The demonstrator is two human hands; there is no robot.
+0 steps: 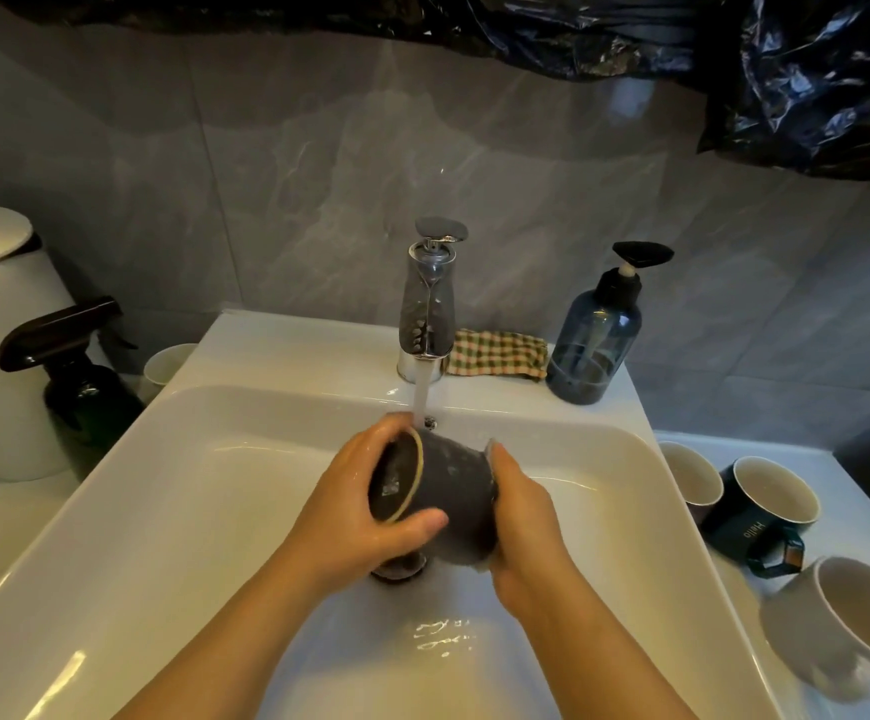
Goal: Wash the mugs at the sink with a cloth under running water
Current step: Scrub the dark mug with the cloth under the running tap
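A dark mug (443, 496) is held on its side over the sink (215, 485) – under the tap's stream (419, 402) – clasped in the left grip (365, 511) and right grip (521, 532), mouth turned leftward.

- The sink (246, 407) looks like glazed white ceramic, smooth and glossy, with bright highlights on its wet basin
- The tap (426, 309) is polished chrome metal, mirror-bright and spotted with droplets
- The dark mug (443, 485) in the hands has a matt, speckled grey outside, wet, with a paler unglazed-looking rim
- The checked cloth (498, 353) behind the tap is woven fabric, soft and dull
- The pump bottle (596, 335) is clear blue-tinted plastic, shiny, with a black plastic pump head
- The spray bottle (79, 376) is dark green and glossy, with a black plastic trigger
- The wall tiles (318, 148) are grey, marble-veined, with a satin sheen
- The black sheeting (812, 85) above is crinkled, glossy plastic film
- The mugs on the desk (765, 491) look like glazed ceramic, smooth inside
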